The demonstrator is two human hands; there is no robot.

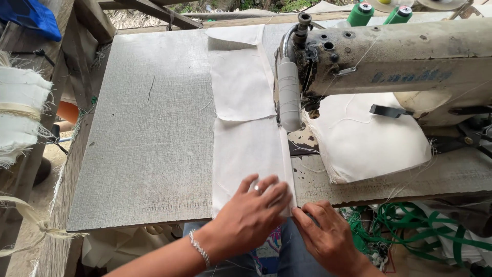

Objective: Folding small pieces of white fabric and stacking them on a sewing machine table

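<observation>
A long strip of white fabric (246,143) lies on the grey table (148,133), running from the near edge back past the sewing machine (389,56). My left hand (251,218), with a ring and a bracelet, presses flat on the strip's near end with fingers spread. My right hand (325,233) pinches the folded right edge of the strip at the table's front edge. The needle area (311,110) of the machine sits just right of the strip, farther back.
A folded piece of white cloth (369,138) lies under the machine arm. Two green thread spools (379,14) stand behind the machine. Green straps (410,231) hang below the table at right. A stack of frayed white fabric (20,113) sits at far left.
</observation>
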